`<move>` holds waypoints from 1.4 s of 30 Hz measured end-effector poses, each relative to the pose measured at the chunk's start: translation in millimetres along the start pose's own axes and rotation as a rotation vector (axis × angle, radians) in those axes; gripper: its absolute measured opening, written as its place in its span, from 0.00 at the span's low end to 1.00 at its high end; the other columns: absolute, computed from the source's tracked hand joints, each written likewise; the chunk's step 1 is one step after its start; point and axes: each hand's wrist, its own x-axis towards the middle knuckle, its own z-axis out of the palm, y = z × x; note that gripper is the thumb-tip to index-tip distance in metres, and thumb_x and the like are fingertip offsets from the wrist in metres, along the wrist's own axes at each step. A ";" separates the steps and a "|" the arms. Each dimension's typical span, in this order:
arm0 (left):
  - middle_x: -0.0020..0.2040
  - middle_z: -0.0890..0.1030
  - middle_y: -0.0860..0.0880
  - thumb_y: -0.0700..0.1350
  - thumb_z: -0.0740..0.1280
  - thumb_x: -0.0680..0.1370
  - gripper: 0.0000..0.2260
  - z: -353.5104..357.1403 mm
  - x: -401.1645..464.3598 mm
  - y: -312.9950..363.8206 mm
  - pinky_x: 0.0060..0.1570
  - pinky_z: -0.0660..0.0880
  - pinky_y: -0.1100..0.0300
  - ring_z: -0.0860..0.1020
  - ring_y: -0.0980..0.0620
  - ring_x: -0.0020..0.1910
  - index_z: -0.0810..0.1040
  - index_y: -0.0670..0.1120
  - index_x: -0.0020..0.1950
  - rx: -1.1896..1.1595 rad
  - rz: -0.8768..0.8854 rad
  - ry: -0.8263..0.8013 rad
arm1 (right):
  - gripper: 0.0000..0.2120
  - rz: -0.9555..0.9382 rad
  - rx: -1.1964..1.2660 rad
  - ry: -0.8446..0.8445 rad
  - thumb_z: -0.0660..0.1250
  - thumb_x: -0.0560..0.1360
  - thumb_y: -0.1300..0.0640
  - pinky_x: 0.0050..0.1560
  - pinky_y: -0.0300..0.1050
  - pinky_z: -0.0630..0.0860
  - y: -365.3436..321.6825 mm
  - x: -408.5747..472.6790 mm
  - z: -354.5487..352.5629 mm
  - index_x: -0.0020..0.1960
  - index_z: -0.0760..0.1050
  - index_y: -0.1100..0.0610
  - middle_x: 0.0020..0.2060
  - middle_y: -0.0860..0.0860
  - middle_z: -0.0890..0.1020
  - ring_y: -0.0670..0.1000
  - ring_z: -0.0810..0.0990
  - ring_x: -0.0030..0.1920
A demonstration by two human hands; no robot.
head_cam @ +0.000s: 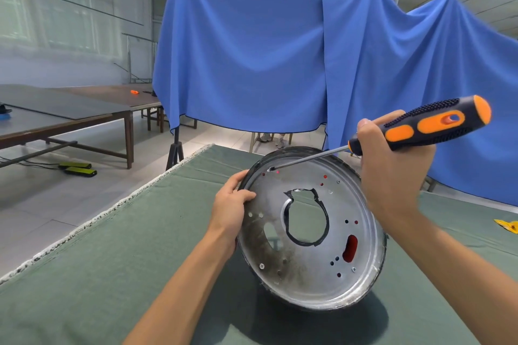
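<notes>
Right hand (392,173) is clamped round the front of an orange-and-black screwdriver (437,123), fingers curled where handle meets shaft, so most of the handle sticks out past the thumb. The thin shaft runs down and to the left, and its tip sits on a small screw (270,169) just inside the far rim of a round metal base (308,272). That base stands tilted on its edge on the green table cloth (112,260), hollow face toward the camera, with a large cut-out in its middle. Left hand (232,204) grips the rim on the left side, thumb over the lip and fingers behind, steadying it.

The shaft meets the screw at a slant rather than square, and the grip is far forward. Under a hard turn the tip could likely jump out of the head and skid across the metal toward the left thumb, which lies near. The base rests only on a narrow curved edge, so pushing on it may roll or tip it if the left grip slackens. The cut-out's edge looks ragged, so a slipping hand could catch there. A freed screw might drop through a hole.
</notes>
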 end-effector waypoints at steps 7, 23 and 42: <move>0.49 0.82 0.53 0.40 0.59 0.81 0.10 1.3 0.5 -13.7 0.49 0.77 0.59 0.80 0.56 0.44 0.78 0.52 0.55 0.197 0.046 0.026 | 0.13 0.009 -0.028 0.013 0.64 0.67 0.64 0.29 0.32 0.69 4.5 -4.8 -0.3 0.27 0.67 0.53 0.19 0.41 0.71 0.41 0.69 0.23; 0.51 0.84 0.53 0.28 0.59 0.76 0.25 5.9 -6.1 -2.2 0.56 0.78 0.54 0.82 0.51 0.51 0.79 0.59 0.51 0.082 0.019 -0.040 | 0.13 -0.029 -0.029 -0.003 0.64 0.67 0.64 0.29 0.35 0.70 7.7 -2.4 -6.9 0.28 0.68 0.51 0.20 0.40 0.71 0.42 0.70 0.23; 0.50 0.85 0.45 0.57 0.60 0.79 0.19 -5.3 -2.0 -2.8 0.40 0.80 0.60 0.84 0.50 0.47 0.86 0.49 0.47 -0.212 -0.253 -0.262 | 0.11 -0.029 -0.069 0.005 0.65 0.67 0.65 0.30 0.32 0.70 9.1 -3.4 -9.9 0.28 0.67 0.56 0.21 0.42 0.70 0.42 0.69 0.24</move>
